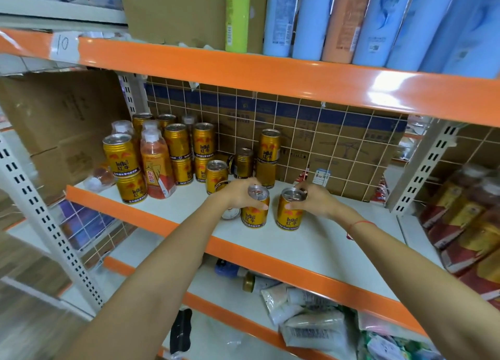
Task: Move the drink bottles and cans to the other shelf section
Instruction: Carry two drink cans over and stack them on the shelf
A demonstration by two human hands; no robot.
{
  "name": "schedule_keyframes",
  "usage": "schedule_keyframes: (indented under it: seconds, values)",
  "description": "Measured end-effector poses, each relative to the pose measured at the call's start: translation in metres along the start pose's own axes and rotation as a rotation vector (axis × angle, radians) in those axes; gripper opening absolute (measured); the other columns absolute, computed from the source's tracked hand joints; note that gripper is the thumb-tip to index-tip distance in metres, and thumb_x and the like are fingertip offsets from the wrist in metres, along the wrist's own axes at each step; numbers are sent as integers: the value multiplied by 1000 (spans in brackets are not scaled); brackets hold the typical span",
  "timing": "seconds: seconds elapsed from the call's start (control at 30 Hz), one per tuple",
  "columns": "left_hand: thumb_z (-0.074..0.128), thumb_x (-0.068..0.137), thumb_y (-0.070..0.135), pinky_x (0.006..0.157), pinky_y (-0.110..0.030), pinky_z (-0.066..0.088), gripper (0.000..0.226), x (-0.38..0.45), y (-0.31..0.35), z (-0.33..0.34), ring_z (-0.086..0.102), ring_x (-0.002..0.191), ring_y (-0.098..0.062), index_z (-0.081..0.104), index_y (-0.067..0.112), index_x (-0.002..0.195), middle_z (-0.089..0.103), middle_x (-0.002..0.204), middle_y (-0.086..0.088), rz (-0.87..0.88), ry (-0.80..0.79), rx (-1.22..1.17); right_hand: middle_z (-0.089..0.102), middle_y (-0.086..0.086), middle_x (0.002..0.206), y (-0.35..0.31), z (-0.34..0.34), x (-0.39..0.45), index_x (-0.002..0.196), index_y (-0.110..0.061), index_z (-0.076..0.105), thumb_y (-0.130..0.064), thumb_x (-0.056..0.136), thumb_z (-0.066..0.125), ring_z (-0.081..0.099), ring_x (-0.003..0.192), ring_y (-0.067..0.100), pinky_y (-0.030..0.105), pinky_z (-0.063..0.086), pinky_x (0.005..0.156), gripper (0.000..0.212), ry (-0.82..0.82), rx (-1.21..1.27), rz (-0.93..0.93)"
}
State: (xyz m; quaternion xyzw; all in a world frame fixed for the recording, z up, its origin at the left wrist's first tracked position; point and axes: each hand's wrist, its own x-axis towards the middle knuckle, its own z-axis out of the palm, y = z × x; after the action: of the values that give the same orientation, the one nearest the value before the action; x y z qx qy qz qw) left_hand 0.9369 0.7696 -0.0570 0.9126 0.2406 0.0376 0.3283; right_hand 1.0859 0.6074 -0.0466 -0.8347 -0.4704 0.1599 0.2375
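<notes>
Two gold drink cans stand upright near the middle of the white shelf (324, 240). My left hand (239, 193) grips the left can (254, 213) around its top. My right hand (315, 200) grips the right can (289, 216) at its rim. Further left and back stand several more gold cans (177, 140), some stacked in twos, and clear bottles of orange-red drink (156, 167) with white caps. One can (269, 145) sits on another against the wire grid. A can lies on its side behind my left hand, mostly hidden.
An orange-edged shelf above (270, 72) carries tall blue and orange bottles and a cardboard box. A wire grid backs the shelf, with cartons behind it. A bottle (98, 179) lies on its side at the far left. The right section (465, 219) holds red and gold packages.
</notes>
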Motion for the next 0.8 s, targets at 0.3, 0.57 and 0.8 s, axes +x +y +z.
schedule_keyframes:
  seconds: [0.3, 0.57, 0.8]
  values:
    - [84, 69, 25, 95, -36, 47, 79, -4, 5, 5, 50, 118, -24, 39, 16, 133, 51, 131, -6, -16, -24, 111, 37, 12, 138, 3, 13, 3, 143, -17, 29, -26, 72, 81, 44, 124, 28, 35, 43, 99, 89, -84, -103, -48]
    - [87, 64, 21, 84, -29, 48, 72, -12, 6, 11, 54, 108, -18, 48, 20, 123, 57, 119, 0, 17, 67, 58, 45, 12, 128, 9, 9, -11, 134, -15, 36, -24, 69, 83, 50, 113, 28, 35, 47, 90, 80, 45, -125, -15]
    - [87, 62, 25, 94, -38, 49, 77, -36, 34, 16, 55, 113, -22, 47, 14, 127, 57, 125, -5, 45, 42, 1, 47, 14, 124, 8, -6, -66, 133, -14, 37, -24, 66, 84, 53, 109, 31, 40, 48, 93, 83, 125, -149, 61]
